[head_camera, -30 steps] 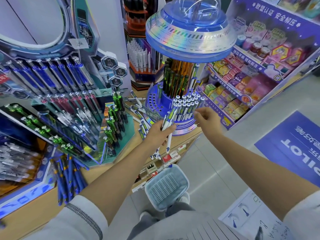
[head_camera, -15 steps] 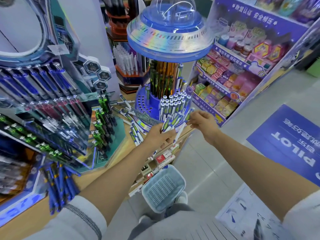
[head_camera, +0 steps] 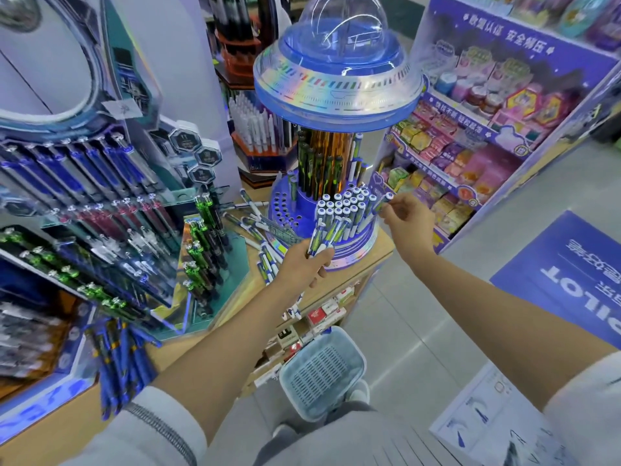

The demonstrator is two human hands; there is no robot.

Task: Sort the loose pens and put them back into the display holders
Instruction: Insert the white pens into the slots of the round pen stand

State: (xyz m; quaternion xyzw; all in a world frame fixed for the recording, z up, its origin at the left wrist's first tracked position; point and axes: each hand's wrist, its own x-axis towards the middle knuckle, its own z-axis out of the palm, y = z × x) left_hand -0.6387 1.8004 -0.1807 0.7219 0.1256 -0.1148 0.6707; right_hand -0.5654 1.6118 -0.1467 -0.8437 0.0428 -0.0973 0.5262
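Note:
A round blue display holder (head_camera: 292, 210) with rows of holes stands on the wooden counter under a saucer-shaped dome top. Several white-capped pens (head_camera: 346, 205) stand in its front holes. My left hand (head_camera: 302, 267) grips a bundle of white-and-blue pens (head_camera: 327, 232) in front of the holder's base. My right hand (head_camera: 406, 218) pinches a single pen (head_camera: 383, 201), tilted, at the right edge of the filled rows. More loose pens (head_camera: 262, 237) lie on the counter to the left of the holder.
A tiered rack of blue, red and green pens (head_camera: 100, 203) fills the left. A heap of blue pens (head_camera: 117, 361) lies at its foot. A light blue basket (head_camera: 321, 371) sits on the floor below. A shelf of colourful boxes (head_camera: 463, 153) stands at right.
My right hand has lifted a single pen up to the right edge of the filled rows. The left hand keeps its bundle in front of the holder. The view has shifted.

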